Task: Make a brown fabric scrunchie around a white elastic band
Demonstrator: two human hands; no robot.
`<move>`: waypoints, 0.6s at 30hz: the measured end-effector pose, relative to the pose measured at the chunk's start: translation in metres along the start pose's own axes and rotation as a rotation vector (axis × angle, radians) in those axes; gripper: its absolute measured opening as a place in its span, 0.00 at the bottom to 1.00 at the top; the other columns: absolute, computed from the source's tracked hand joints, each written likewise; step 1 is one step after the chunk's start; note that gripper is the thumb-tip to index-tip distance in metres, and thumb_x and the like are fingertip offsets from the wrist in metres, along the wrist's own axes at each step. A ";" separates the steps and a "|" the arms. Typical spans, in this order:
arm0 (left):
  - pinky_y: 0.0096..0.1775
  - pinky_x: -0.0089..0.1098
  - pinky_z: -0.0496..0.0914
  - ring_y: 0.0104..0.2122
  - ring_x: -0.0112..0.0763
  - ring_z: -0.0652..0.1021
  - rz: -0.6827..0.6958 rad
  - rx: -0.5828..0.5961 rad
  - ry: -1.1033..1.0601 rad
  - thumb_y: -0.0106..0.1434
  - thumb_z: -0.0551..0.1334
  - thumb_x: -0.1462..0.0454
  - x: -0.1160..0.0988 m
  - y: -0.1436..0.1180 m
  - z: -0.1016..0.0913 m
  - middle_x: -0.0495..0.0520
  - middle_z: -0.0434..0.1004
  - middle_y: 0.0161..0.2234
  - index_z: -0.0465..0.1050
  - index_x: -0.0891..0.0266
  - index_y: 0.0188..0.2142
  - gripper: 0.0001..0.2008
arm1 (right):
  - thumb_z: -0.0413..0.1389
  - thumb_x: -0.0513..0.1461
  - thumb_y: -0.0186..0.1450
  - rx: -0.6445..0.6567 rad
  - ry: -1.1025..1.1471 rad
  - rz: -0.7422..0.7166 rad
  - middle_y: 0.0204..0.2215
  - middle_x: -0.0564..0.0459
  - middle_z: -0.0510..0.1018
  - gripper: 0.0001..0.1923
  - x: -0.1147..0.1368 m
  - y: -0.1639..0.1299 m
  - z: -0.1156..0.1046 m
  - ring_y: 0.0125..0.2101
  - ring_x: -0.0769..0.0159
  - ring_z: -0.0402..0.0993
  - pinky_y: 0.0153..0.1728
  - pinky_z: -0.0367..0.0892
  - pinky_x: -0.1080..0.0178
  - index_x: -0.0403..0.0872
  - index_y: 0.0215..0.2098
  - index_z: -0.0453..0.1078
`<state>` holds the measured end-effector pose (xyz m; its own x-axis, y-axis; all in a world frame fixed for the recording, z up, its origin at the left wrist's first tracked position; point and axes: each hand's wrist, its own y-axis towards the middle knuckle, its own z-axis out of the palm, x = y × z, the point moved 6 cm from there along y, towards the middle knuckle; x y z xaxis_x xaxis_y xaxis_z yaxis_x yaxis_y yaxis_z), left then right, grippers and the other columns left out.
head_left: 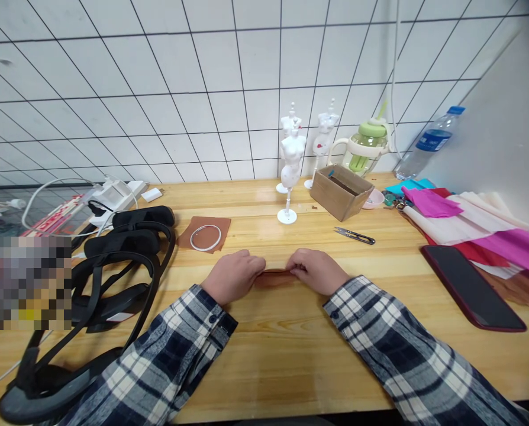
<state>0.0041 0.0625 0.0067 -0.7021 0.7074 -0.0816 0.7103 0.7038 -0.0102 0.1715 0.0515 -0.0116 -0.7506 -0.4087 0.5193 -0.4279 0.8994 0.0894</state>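
I have my left hand (232, 275) and right hand (318, 270) curled down onto a small brown strip (277, 274) flat on the wooden table (264, 355), fingers pinching its two ends, apparently to pin it, scissors (354, 235) nearby.

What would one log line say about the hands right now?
left hand: pinching brown piece | right hand: pinching same piece | piece: flat on wooden table | snips: lying beyond right hand, untouched
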 end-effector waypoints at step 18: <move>0.35 0.31 0.66 0.32 0.34 0.76 -0.136 -0.128 -0.223 0.61 0.58 0.62 0.015 -0.004 -0.006 0.51 0.76 0.30 0.67 0.58 0.29 0.05 | 0.49 0.29 0.59 -0.075 0.190 0.099 0.36 0.57 0.80 0.24 -0.018 -0.002 -0.006 0.32 0.69 0.74 0.36 0.66 0.66 0.50 0.52 0.65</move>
<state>-0.0094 0.0706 0.0113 -0.7518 0.5844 -0.3055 0.5885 0.8036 0.0888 0.1893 0.0577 -0.0157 -0.6760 -0.2874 0.6786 -0.3125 0.9457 0.0893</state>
